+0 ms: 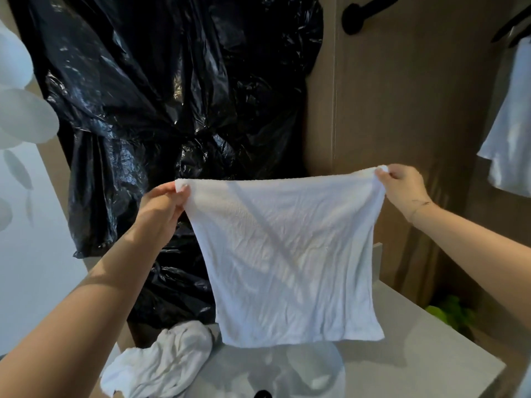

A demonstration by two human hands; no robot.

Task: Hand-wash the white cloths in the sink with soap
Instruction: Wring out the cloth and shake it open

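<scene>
A white square cloth (287, 254) hangs spread out flat in the air above the sink (313, 372). My left hand (162, 206) pinches its upper left corner, and my right hand (403, 188) pinches its upper right corner. A second white cloth (161, 360) lies crumpled on the counter at the sink's left edge. Only the pale basin top shows at the bottom of the view; a small black part (263, 394) sits at the bottom edge.
Black plastic sheeting (172, 110) covers the wall behind the sink. The grey counter (416, 349) extends to the right. A white towel (511, 124) hangs at the far right, and a black wall fitting (362, 12) sits above. Something green (451, 311) lies beyond the counter.
</scene>
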